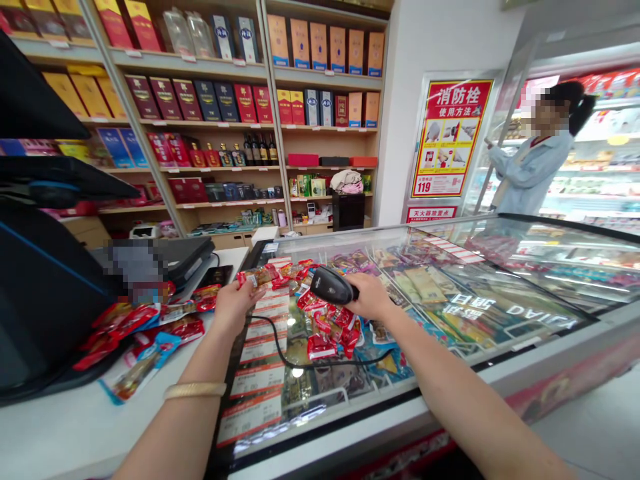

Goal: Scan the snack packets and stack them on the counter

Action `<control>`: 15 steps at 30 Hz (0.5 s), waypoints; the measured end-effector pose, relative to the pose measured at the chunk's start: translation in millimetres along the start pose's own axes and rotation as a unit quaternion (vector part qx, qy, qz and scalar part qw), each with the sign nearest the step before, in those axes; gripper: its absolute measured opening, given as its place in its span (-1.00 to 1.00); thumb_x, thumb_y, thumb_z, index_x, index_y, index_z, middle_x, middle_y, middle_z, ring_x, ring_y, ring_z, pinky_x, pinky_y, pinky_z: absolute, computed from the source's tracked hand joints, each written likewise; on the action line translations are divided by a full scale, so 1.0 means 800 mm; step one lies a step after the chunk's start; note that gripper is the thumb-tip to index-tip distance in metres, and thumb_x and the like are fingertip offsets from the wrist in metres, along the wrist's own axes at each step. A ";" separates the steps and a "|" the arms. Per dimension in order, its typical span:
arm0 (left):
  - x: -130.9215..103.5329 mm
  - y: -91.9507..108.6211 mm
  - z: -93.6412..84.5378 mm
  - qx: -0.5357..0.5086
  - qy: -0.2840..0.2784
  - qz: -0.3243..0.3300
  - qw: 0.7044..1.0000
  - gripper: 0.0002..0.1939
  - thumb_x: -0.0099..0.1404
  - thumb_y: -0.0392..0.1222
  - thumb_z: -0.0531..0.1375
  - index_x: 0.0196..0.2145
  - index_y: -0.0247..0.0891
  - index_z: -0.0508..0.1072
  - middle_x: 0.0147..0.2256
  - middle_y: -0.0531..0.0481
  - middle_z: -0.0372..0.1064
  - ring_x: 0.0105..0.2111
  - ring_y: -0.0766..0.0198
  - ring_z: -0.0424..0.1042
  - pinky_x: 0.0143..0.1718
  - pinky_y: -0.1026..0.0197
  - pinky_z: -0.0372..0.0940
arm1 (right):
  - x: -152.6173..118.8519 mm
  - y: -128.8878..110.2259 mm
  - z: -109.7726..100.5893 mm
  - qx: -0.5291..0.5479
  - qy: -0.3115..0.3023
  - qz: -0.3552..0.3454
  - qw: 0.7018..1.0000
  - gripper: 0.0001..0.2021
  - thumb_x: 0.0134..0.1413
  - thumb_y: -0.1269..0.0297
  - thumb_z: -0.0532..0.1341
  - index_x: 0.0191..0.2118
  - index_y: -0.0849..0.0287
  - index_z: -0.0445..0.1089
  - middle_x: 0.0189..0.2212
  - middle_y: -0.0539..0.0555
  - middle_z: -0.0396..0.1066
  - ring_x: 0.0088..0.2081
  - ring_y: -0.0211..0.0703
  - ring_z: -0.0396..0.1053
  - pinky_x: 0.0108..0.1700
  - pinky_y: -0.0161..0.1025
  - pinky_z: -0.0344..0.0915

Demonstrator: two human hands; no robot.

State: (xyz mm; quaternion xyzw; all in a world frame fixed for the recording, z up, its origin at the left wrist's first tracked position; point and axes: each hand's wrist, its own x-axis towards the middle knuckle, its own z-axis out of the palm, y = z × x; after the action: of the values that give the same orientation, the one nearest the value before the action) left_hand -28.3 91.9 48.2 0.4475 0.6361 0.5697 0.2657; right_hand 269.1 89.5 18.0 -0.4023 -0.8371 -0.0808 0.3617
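My left hand (236, 303) pinches the end of a red snack packet (257, 275) above the left end of the glass-topped freezer (350, 393). My right hand (374, 297) is wrapped round the handle of a black barcode scanner (332, 285), whose head points left toward that packet. From the scanner, a black cable (280, 353) loops across the glass. Below the scanner lies a pile of red snack packets (327, 327). More red and blue snack packets (150, 357) are spread on the white counter at my left.
A black checkout screen and stand (40, 287) occupy the left, beside a dark flat device (185, 257). Shelves of boxed bottles (210, 100) line the back wall. A person in a light blue shirt (533, 167) stands beyond the freezer at right, near a red-and-yellow poster (450, 140).
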 end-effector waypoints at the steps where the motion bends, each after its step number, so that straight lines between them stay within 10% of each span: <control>1: -0.006 0.002 0.000 -0.076 -0.011 -0.020 0.997 -0.89 0.27 -0.33 0.11 -0.37 -0.33 0.43 -0.40 -0.13 0.45 -0.33 0.19 0.51 -0.21 0.10 0.45 | 0.000 -0.001 0.000 0.006 0.004 -0.004 1.000 -0.72 -0.10 0.23 0.32 -0.19 0.15 0.46 -0.30 0.14 0.54 -0.24 -0.03 0.49 -0.22 -0.22 0.34; 5: -0.029 0.015 0.000 -0.348 -0.073 -0.118 0.927 -0.83 0.24 -0.47 0.08 -0.30 -0.35 0.44 -0.37 -0.14 0.49 -0.33 0.21 0.53 -0.23 0.07 0.50 | -0.001 -0.006 -0.001 0.038 0.014 -0.034 0.999 -0.70 -0.11 0.25 0.30 -0.17 0.16 0.46 -0.30 0.14 0.54 -0.25 -0.02 0.48 -0.21 -0.19 0.35; 15: -0.046 0.023 0.011 -0.373 -0.111 -0.162 0.907 -0.75 0.26 -0.48 0.00 -0.42 -0.45 0.46 -0.36 -0.21 0.51 -0.29 0.16 0.54 -0.12 -0.01 0.47 | 0.001 -0.030 -0.009 0.071 0.003 -0.108 0.992 -0.71 -0.16 0.30 0.26 -0.21 0.16 0.44 -0.36 0.11 0.51 -0.31 -0.05 0.44 -0.24 -0.20 0.33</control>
State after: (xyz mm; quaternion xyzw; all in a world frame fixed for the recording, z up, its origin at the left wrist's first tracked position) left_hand 0.9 63.5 57.8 0.2670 0.4076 0.6606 0.5711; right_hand 255.2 70.9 27.5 -0.2829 -0.8782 -0.0611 0.3808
